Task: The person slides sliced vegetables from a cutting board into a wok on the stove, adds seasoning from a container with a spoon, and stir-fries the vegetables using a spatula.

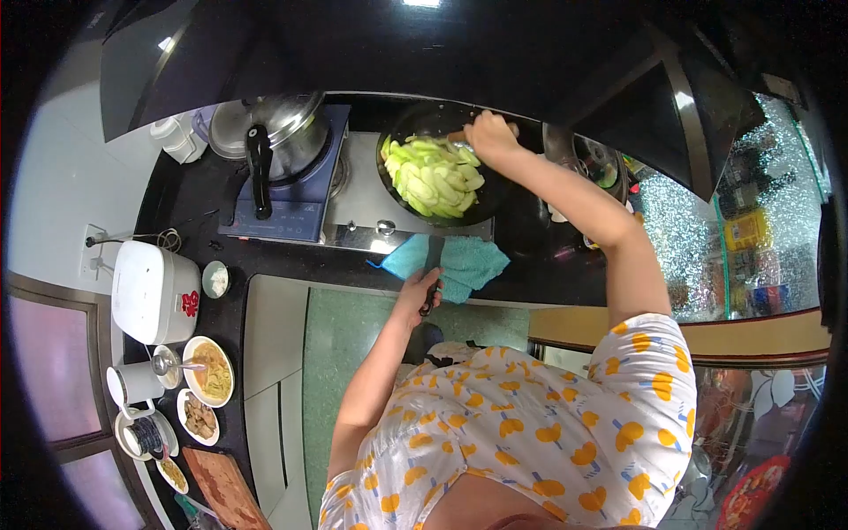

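My right hand (pixel 492 137) is closed around the wooden handle of a spatula (pixel 458 137), over the right side of a black wok (pixel 490 199). The spatula's lower end is mostly hidden by the food and the hand. Pale green gourd-like slices (pixel 433 179) are heaped in the wok on the stove. My left hand (pixel 417 296) grips the wok's black handle, which points toward my body. A teal cloth (pixel 468 269) lies at the counter edge, under that handle.
Left of the wok, a pressure cooker (pixel 296 132) stands on a blue induction cooker (pixel 274 219). A white rice cooker (pixel 155 291), a small bowl (pixel 216 278), dishes of food (pixel 199 417) and a wooden cutting board (pixel 223 490) line the left counter. A dark range hood (pixel 397 53) hangs overhead.
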Demonstrator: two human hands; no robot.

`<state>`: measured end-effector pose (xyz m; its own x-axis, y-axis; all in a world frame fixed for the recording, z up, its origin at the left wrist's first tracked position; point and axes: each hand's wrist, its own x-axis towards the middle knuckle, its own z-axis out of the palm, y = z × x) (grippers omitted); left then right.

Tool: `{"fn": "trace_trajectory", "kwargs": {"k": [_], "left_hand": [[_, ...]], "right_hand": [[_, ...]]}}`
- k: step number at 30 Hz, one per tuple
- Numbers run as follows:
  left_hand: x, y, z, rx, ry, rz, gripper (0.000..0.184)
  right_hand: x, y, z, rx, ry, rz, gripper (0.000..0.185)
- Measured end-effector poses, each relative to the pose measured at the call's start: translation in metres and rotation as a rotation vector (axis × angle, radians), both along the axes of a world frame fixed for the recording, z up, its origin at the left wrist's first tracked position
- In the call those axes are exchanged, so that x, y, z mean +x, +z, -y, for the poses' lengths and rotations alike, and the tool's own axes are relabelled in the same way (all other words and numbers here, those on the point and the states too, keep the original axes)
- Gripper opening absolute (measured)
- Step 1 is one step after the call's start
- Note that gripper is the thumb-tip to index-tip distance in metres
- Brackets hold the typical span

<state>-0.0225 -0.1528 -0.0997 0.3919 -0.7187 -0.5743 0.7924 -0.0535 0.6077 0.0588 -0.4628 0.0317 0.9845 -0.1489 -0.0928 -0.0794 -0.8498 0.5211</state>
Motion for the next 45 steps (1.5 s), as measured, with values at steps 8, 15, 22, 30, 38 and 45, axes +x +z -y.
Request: {"fn": "trace_trajectory", "kwargs": {"k": [8,15,22,30,38,45], "left_hand": [[0.001,-0.004,-0.001,-0.028,-0.004,-0.014,0.025],[0.000,-0.003,0.000,-0.041,-0.004,-0.005,0.025],[0.001,-0.004,0.000,-0.046,0.008,0.002,0.025],[0.001,-0.008,0.001,-0.049,-0.001,-0.024,0.027],[0.000,-0.003,0.000,-0.045,0.018,-0.023,0.027],[0.002,-0.009,-0.001,-0.070,0.006,-0.026,0.026]], "right_hand": [[-0.140,0.112,-0.050,0.229,0.004,-0.009,0.052],[-0.141,0.076,-0.069,0.286,-0.072,-0.187,0.054],[-0.085,0.022,-0.043,0.133,-0.191,0.101,0.025],[-0.089,0.106,-0.073,0.242,0.230,-0.143,0.023],[-0.032,0.014,-0.103,-0.104,0.015,0.021,0.019],[-0.055,0.063,-0.023,0.246,-0.212,-0.033,0.018]]}}
